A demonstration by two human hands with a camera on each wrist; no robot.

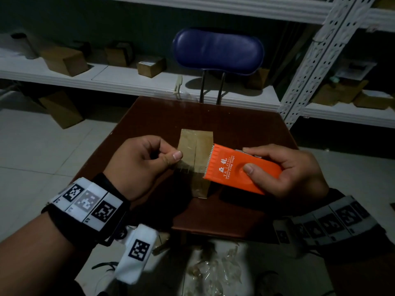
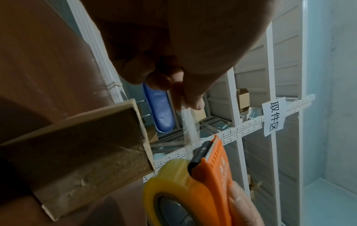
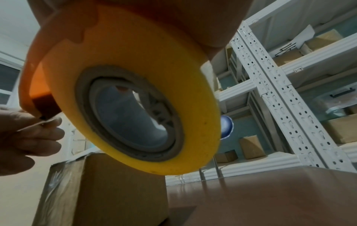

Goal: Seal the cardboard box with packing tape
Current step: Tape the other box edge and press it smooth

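Observation:
A small cardboard box [image 1: 195, 146] stands on the brown table [image 1: 245, 124], its flaps shut with a seam down the middle. My right hand [image 1: 284, 169] grips an orange tape dispenser [image 1: 241, 167] just above the box's right side, toothed edge toward the left. The dispenser carries a yellowish tape roll [image 3: 139, 94]. My left hand [image 1: 145, 159] pinches the clear tape end [image 2: 188, 126] between thumb and fingers over the box's left edge. A short stretch of tape runs from the cutter [image 2: 204, 151] to those fingers. The box [image 2: 77, 146] lies below it.
A blue chair [image 1: 218, 52] stands behind the table. White metal shelving [image 1: 316, 60] with several cardboard boxes runs along the back and right. Crumpled clear tape scraps [image 1: 213, 272] lie on the tiled floor in front of the table.

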